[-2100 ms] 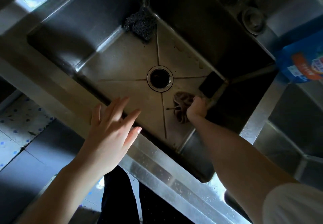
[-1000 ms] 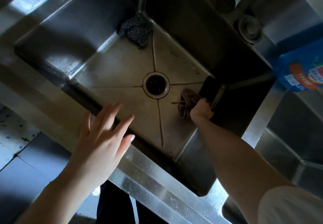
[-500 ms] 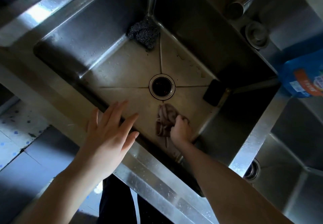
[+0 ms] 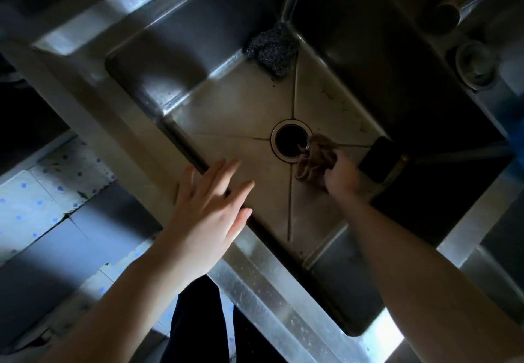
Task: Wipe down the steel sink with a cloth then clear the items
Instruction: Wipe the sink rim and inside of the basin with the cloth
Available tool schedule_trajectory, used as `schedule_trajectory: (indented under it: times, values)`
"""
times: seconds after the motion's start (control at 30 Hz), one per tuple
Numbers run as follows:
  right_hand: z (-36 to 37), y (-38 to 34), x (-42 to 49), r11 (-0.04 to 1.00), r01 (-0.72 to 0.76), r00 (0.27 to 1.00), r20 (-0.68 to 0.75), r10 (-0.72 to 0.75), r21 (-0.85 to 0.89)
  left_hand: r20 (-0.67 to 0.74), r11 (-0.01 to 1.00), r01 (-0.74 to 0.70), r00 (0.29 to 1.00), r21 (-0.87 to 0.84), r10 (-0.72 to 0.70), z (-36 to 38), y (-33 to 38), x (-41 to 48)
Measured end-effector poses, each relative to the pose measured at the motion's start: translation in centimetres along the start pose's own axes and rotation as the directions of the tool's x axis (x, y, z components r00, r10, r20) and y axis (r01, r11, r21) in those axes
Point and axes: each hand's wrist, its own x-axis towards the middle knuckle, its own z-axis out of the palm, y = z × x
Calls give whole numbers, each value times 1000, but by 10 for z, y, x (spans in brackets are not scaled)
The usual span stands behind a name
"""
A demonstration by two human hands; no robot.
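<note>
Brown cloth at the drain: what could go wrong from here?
1. The brown cloth, gripped by the right hand, has a loose end at the edge of the round open drain; it might snag or slip in.
2. The dark wire scourer in the far corner and the black rectangular block beside the right hand lie on the basin floor, so the steel under them may go unwiped.

A kitchen washing-up spot: a deep steel sink (image 4: pixel 241 113), a wire scourer (image 4: pixel 272 50) in its far corner, a tap spout (image 4: pixel 442 18) above its back rim, a second basin (image 4: pixel 496 283) to its right, speckled floor tiles (image 4: pixel 42 198) below its left side.
</note>
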Motion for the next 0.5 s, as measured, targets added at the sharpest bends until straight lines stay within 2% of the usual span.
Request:
schedule_trajectory:
  times: [0.07, 0.2, 0.37, 0.43, 0.5]
  values:
    - [4, -5, -7, 997, 76, 997, 8, -76, -31, -1, 1000, -6, 1000, 6, 6, 0, 0, 0]
    - [13, -13, -31, 993, 106, 994, 22, -105, -60, 8, 1000, -17, 1000, 19, 17, -1, 1, -1]
    - [35, -18, -63, 950, 255, 960, 162, -226, -181, -24, 999, -37, 999, 26, 38, 0, 3, -4]
    - [42, -18, -68, 936, 281, 955, 157, -251, -212, -51, 998, -54, 997, 14, 54, 0, 3, -3]
    - [43, -17, -65, 949, 246, 967, 113, -228, -196, -59, 998, -64, 996, 12, 65, 1, 1, -1]
